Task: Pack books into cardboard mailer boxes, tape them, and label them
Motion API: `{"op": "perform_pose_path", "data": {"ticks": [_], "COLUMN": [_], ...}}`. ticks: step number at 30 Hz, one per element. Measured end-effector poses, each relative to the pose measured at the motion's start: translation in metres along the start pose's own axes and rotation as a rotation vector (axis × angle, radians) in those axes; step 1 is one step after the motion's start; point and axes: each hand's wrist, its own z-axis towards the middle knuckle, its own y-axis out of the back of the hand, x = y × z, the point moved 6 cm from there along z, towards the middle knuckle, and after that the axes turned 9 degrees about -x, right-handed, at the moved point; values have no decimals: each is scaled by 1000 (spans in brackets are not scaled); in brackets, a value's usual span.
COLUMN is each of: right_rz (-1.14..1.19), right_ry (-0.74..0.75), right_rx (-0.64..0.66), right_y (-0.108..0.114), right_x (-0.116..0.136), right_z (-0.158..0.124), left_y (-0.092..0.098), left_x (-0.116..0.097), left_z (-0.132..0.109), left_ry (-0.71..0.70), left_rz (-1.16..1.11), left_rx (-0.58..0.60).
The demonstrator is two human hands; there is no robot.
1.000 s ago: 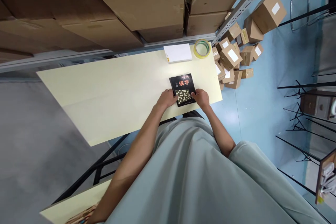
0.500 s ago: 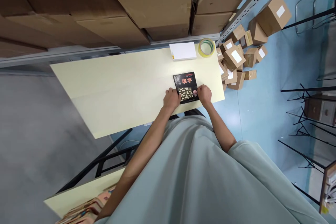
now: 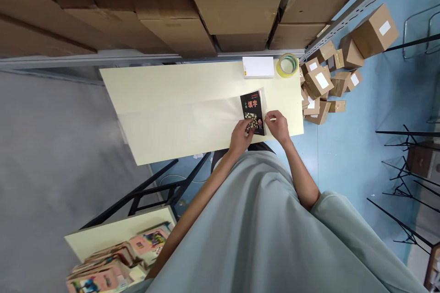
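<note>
A black book (image 3: 251, 102) with orange characters and a crossword-like grid on its cover lies near the front edge of the pale table. Over the lower left of the cover is my left hand (image 3: 242, 136), its thumb and fingers bent against the book. Just off the book's right edge, my right hand (image 3: 279, 127) is closed in a pinch; what is between its fingertips is too small to make out. A pale, partly see-through strip shows along the book's top and right edges; I cannot tell whether it is pages or film.
Behind the book, a white box (image 3: 258, 67) and a roll of yellow tape (image 3: 287, 65) lie on the table (image 3: 172, 110). Cardboard cartons (image 3: 237, 0) fill the shelf beyond. Small parcels (image 3: 318, 81) are piled on the right. Pink-covered books (image 3: 147, 241) rest on a lower surface at left.
My left hand has moved from the book's left edge onto its cover. My right hand has drawn slightly off the right edge, where a pale strip now shows. The camera view has shifted.
</note>
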Motion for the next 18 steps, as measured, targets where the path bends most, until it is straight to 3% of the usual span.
{"op": "perform_pose_path", "data": {"ticks": [5,10,13,18], "right_rz": [49,120,158,-45], "right_ry": [117,244,259,11], "right_rx": [101,220,342,261], "right_y": [-30,-67,-80,-85], "right_x": [55,79,72,25], "right_z": [-31,-50,-47,-8], "left_y": [31,64,80,98], "left_x": [-9,15,44,93], "left_z": [-9,-4,1,9], "left_ry": [98,235,327,413], "left_rz": [-301,-351,-274,-180], "left_rx": [-118,-249,-324,-415]}}
